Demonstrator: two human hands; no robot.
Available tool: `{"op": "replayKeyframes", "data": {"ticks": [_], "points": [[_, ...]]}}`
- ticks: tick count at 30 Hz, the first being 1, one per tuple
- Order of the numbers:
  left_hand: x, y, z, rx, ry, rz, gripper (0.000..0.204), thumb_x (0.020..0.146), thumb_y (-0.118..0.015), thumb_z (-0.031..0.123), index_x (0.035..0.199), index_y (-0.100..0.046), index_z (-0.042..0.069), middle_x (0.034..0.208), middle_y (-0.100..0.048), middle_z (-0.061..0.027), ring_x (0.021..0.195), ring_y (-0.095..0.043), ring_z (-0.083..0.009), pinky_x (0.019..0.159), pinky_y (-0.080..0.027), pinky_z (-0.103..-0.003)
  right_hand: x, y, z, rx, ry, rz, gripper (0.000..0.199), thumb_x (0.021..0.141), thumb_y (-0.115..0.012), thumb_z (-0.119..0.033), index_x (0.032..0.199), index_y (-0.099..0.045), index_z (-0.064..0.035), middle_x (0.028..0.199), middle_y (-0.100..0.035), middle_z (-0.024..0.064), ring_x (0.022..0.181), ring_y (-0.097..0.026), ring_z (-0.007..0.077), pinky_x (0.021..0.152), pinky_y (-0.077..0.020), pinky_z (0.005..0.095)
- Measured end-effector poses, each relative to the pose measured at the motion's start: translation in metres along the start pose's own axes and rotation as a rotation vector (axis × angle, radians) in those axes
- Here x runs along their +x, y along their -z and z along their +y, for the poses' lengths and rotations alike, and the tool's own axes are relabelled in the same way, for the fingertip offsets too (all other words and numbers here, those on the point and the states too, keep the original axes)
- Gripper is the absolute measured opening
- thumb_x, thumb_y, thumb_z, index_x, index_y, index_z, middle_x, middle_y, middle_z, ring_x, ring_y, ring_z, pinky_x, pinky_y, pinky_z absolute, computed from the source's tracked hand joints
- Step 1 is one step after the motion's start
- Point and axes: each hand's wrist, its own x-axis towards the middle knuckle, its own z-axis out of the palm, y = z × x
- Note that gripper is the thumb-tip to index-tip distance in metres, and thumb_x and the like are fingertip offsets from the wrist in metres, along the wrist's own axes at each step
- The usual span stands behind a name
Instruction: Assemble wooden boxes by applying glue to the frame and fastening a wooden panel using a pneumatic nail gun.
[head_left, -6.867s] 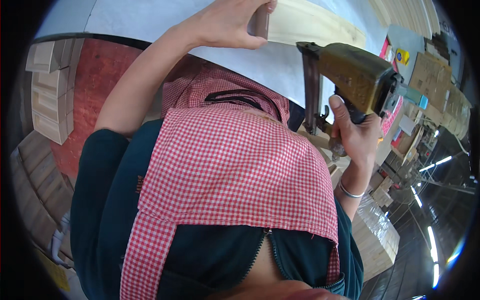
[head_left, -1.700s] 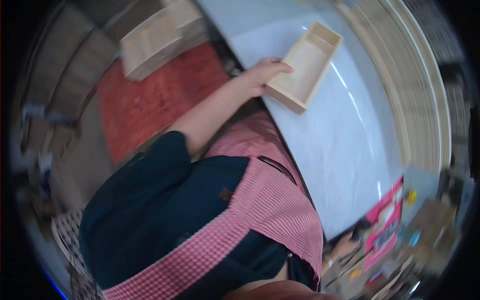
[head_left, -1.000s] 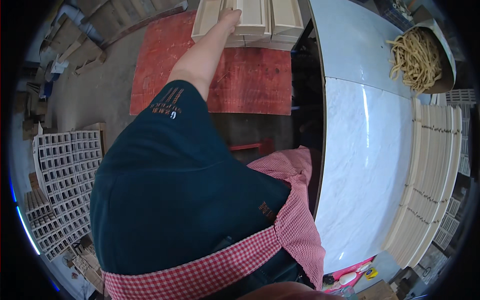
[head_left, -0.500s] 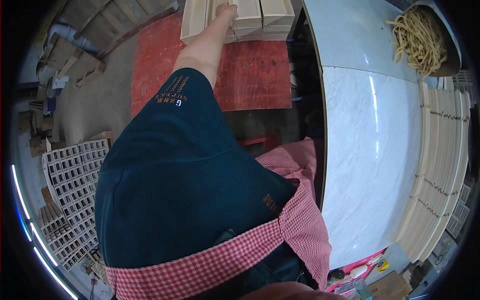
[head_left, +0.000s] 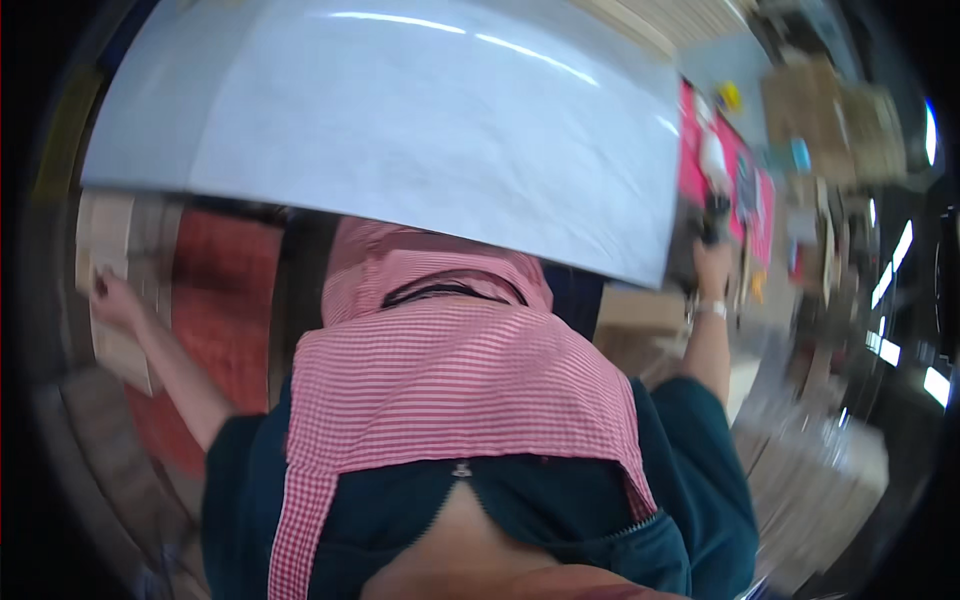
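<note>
At the far left, my left hand (head_left: 117,302) is at the light wooden boxes (head_left: 122,355) stacked on the red board (head_left: 222,325). Its fingers look curled at a box's edge, though motion blurs them. My right hand (head_left: 713,268) is stretched out past the right end of the white table (head_left: 430,130). It is closed around a black object (head_left: 716,222) beside the pink mat (head_left: 762,215). Blur hides that object's exact kind.
A white bottle-like thing (head_left: 712,158) lies on the pink mat, with a yellow item (head_left: 729,96) beyond it. Cardboard boxes (head_left: 812,118) stand at the far right. Long wooden strips (head_left: 705,22) lie past the table's far edge. Wrapped stacks (head_left: 815,490) are at the lower right.
My view has swung right, so the table now lies ahead and the boxes at the far left. My right hand has come into view at the black object; my left remains by the boxes.
</note>
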Motion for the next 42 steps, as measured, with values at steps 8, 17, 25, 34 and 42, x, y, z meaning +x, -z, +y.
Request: {"op": "replayKeyframes", "data": {"ticks": [8,17,25,34,42], "points": [[-0.473,0.045,0.152,-0.647,-0.606,-1.807,0.039,0.098,-0.059,0.02,0.133,-0.059,0.004,0.129,-0.064,-0.0112,0.117,-0.061,-0.0203,0.104,-0.045,-0.033,-0.094,0.113,-0.056,0.958,-0.081,-0.005,0.029,0.088,-0.067,-0.025,0.088,-0.062,0.0032,0.062,-0.062,0.0079,0.054,-0.061,0.0163,0.051,-0.0475,0.0259],[-0.668,0.097,0.137,-0.142,-0.285,-2.625,0.046,0.107,-0.045,0.041,0.123,-0.062,0.002,0.096,-0.068,-0.005,0.074,-0.061,-0.0104,0.07,-0.05,-0.025,-0.186,0.104,-0.092,1.656,-0.024,-0.024,0.021,0.094,-0.061,-0.015,0.103,-0.055,0.0032,0.082,-0.068,0.0136,0.076,-0.069,0.0215,0.072,-0.0552,0.0286],[-0.633,0.106,0.138,-0.018,-0.575,-2.358,0.042,0.108,-0.043,0.041,0.113,-0.062,0.004,0.085,-0.063,-0.0012,0.071,-0.056,-0.0077,0.061,-0.042,-0.019,-0.196,0.061,-0.093,2.021,0.049,-0.323,0.019,0.092,-0.054,-0.007,0.109,-0.05,0.0015,0.096,-0.065,0.0171,0.086,-0.067,0.0276,0.077,-0.0535,0.0358],[-0.609,0.116,0.138,0.105,-0.726,-2.276,0.038,0.108,-0.044,0.039,0.104,-0.061,0.005,0.079,-0.057,-0.0002,0.068,-0.054,-0.0076,0.059,-0.042,-0.021,-0.188,0.048,-0.092,2.064,0.093,-0.403,0.017,0.091,-0.053,-0.005,0.107,-0.048,-0.0007,0.084,-0.055,0.0103,0.082,-0.064,0.0256,0.078,-0.0506,0.0365],[-0.605,0.116,0.14,0.132,-0.666,-2.311,0.037,0.108,-0.044,0.039,0.105,-0.06,0.006,0.079,-0.057,-0.0001,0.07,-0.056,-0.0075,0.06,-0.041,-0.021,-0.188,0.051,-0.097,2.068,0.063,-0.406,0.018,0.09,-0.053,-0.005,0.107,-0.048,-0.0006,0.085,-0.056,0.0107,0.082,-0.064,0.0259,0.08,-0.0514,0.0381]]}}
